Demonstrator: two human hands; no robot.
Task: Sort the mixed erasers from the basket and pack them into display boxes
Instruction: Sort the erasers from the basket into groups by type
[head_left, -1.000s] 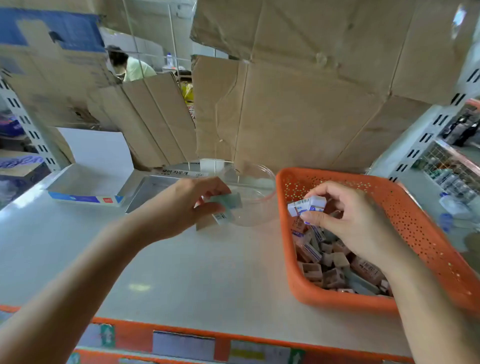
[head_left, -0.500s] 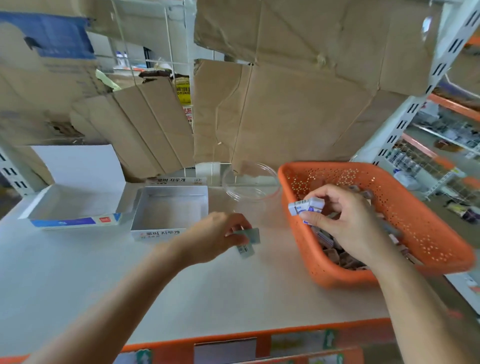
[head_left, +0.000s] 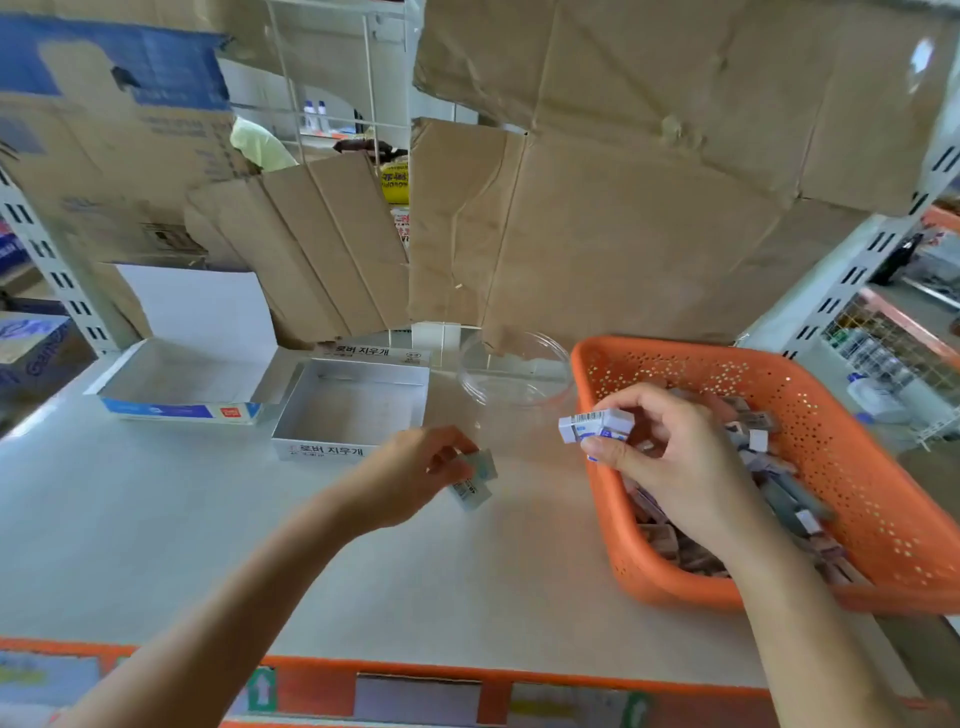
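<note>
An orange perforated basket (head_left: 857, 467) on the right holds several mixed erasers (head_left: 779, 499). My right hand (head_left: 670, 457) is over its left rim and pinches a white and blue eraser (head_left: 597, 425) with a barcode. My left hand (head_left: 410, 473) hovers over the shelf in front of the grey display box (head_left: 353, 410) and grips a pale grey-green eraser (head_left: 475, 480). That grey box is open and looks empty. A second open display box (head_left: 182, 384), white with a blue front and a raised lid, sits to its left.
A clear round plastic dish (head_left: 514, 371) stands behind, between the grey box and the basket. Brown cardboard sheets (head_left: 623, 234) wall off the back. White shelf uprights (head_left: 47, 260) flank both sides. An orange strip (head_left: 415, 670) marks the shelf's front edge.
My left hand has drawn back from the clear dish toward me with its eraser. The view has tilted and shifted, bringing both display boxes fully into sight. My right hand keeps its eraser.
</note>
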